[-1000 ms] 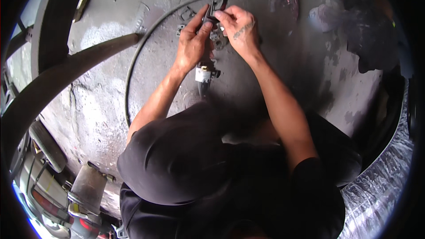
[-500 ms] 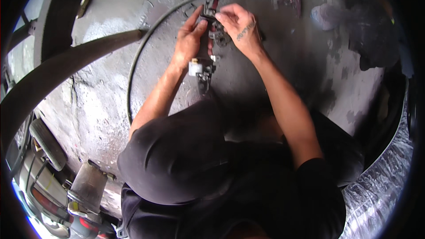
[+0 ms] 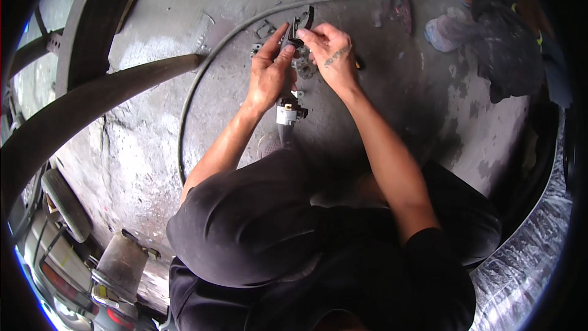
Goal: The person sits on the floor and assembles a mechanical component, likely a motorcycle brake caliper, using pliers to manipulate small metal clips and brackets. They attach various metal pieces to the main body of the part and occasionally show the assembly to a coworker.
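Observation:
Both my hands are closed on a small black bracket-like part (image 3: pixel 304 18), held above the concrete floor. My left hand (image 3: pixel 269 76) grips it from the left with the thumb on top and the index finger stretched along its side. The fingertips of my right hand (image 3: pixel 334 55) pinch its right side. A grey metal piece (image 3: pixel 304 68) shows just below my fingers; whether it joins the held part, I cannot tell. Closer to my knee is a white block with a brass-coloured bit (image 3: pixel 286 114), beside my left wrist, its link to the held part hidden by my hand.
A grey hose (image 3: pixel 191 86) curves around the left of my hands. Dark curved beams (image 3: pixel 122 83) stand at the left. Another person's shoe (image 3: pixel 442 32) is at upper right, near reddish cables (image 3: pixel 401 0). A metal canister (image 3: pixel 121 263) and a tyre (image 3: pixel 66 204) lie lower left.
The black part has tilted and shows more of its length above my fingers. The white block has turned and shifted slightly right. The whole view has shifted a little.

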### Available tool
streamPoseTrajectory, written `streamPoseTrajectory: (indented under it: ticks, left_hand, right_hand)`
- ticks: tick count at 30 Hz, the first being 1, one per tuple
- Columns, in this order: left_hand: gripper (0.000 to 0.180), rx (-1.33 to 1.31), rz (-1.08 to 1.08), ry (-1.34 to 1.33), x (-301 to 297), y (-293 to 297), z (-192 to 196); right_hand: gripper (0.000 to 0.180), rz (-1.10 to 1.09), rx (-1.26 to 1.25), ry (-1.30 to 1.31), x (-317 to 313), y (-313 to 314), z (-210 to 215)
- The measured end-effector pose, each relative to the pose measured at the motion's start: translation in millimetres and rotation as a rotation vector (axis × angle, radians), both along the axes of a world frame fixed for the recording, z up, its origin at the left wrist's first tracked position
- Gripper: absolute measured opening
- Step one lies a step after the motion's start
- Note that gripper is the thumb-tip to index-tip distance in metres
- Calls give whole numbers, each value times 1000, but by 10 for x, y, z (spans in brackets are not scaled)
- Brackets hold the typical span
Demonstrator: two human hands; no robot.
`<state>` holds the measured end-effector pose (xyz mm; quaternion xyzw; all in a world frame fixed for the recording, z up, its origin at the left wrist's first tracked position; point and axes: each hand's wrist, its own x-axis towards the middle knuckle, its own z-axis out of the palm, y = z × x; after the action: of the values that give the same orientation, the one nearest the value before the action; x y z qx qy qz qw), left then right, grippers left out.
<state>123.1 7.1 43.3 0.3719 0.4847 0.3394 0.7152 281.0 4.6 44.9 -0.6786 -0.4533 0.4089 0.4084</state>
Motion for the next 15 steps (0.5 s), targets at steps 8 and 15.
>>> streamPoseTrajectory:
  ticks: [8,15]
  left_hand:
    - [56,-80,10,-66,24,-36,19]
    - [57,-39,-32,-41,-2,-95,16]
  right_hand:
    - [18,-3,298,-77,-29,-55,-19]
    - [17,47,8,-130,-16,-76,44]
